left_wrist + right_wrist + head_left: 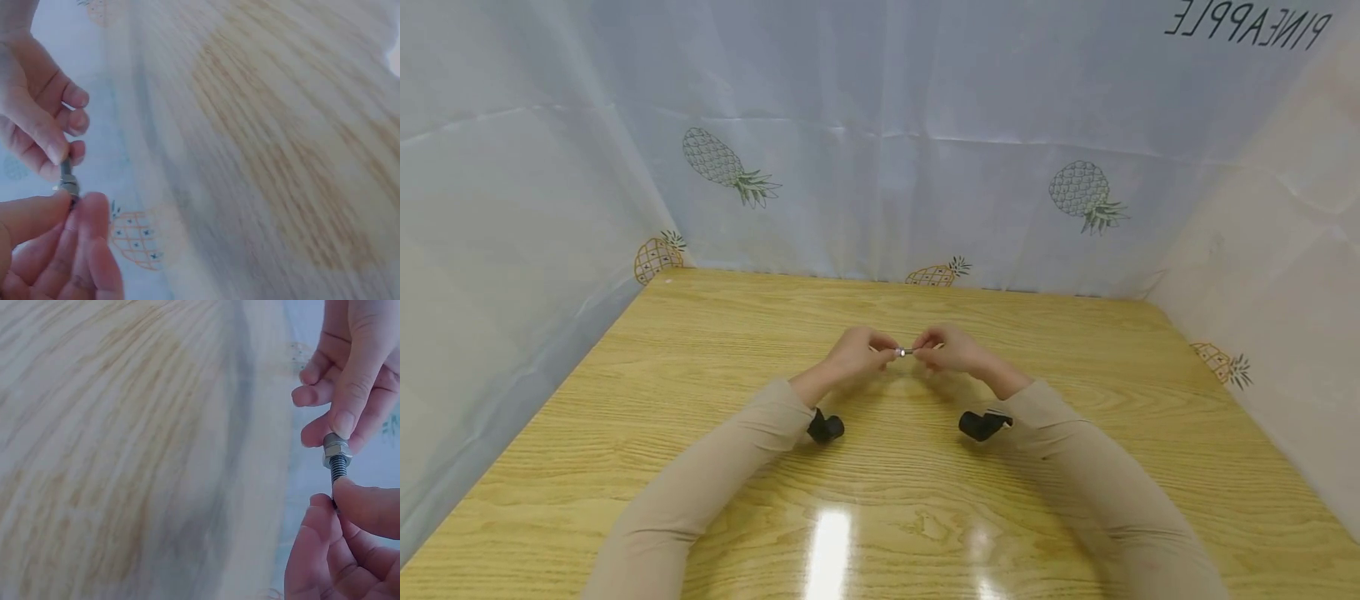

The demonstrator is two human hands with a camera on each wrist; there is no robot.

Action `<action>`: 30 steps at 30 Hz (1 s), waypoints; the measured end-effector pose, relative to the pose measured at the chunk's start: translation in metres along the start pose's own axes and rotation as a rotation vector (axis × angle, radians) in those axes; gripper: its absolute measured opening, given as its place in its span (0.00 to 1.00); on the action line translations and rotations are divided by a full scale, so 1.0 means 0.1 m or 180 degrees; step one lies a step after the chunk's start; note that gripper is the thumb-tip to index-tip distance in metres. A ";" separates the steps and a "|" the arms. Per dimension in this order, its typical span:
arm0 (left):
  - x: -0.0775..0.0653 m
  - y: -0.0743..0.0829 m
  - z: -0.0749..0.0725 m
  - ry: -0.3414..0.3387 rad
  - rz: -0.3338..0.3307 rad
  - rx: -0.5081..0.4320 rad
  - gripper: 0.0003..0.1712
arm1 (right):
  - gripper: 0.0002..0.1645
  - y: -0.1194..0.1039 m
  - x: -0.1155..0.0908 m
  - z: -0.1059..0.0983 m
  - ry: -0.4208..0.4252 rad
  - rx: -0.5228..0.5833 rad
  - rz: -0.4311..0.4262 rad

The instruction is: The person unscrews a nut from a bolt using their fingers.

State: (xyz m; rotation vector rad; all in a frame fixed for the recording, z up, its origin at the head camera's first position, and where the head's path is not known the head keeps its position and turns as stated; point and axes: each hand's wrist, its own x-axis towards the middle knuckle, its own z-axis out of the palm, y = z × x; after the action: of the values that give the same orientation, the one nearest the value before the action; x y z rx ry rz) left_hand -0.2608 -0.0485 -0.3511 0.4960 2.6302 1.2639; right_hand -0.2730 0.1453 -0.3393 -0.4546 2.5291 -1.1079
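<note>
Above the wooden table, both hands meet at a small metal bolt [339,467] with a hex nut [337,452] on its thread. My left hand [853,352] pinches the rounded grey end beside the nut between thumb and fingers. From the other side, my right hand [953,348] pinches the threaded end with thumb and index finger, hiding its tip. A short stretch of thread shows between the nut and the right fingertips. In the head view the bolt lies about level, its nut end toward the left hand.
The wooden table [895,467] spreads under both forearms, with bright light reflections near its front. A pale curtain [880,192] printed with pineapples stands along the back and sides. Black camera mounts [826,427] hang at the wrists.
</note>
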 end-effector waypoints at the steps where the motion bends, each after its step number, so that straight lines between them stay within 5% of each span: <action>1: 0.00 0.00 -0.01 0.0013 0.0040 -0.0049 0.13 | 0.12 -0.01 -0.01 -0.01 0.0022 0.0019 -0.0001; 10: -0.06 0.06 -0.09 0.0225 0.0245 -0.0427 0.16 | 0.14 -0.15 -0.14 -0.10 0.0165 0.0189 -0.0059; 30: -0.22 0.19 -0.15 0.0501 0.0309 -0.0983 0.16 | 0.15 -0.33 -0.35 -0.13 0.0447 0.0376 -0.0318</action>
State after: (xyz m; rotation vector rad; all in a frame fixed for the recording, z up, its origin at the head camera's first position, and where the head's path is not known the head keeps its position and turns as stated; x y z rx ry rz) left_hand -0.2412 -0.0568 -0.3267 0.4940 2.4874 1.7679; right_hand -0.2421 0.1473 -0.2999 -0.4922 2.5656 -1.3624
